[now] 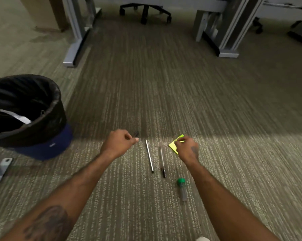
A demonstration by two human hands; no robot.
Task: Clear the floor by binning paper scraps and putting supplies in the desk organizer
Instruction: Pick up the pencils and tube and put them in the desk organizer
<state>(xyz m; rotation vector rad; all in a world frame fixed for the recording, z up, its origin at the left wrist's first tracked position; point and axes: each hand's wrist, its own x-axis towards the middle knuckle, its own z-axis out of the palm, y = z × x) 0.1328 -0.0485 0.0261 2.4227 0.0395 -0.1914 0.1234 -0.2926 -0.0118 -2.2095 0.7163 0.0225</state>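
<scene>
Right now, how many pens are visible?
3: a white pen and a clear pen lying side by side on the carpet, plus a dark one in the left hand.

Two slim pens, a white-barrelled pen (149,155) and a clear-barrelled pen (162,161), are lying side by side on the striped grey carpet floor (233,119), between the hands. A yellow-green sticky note pad (175,144) is sitting just right of them, under the right hand (186,150). A green-capped clear tube (182,188) is lying nearer the camera. A black-lined round bin (26,117) is standing far left, paper scraps (16,116) inside.
</scene>
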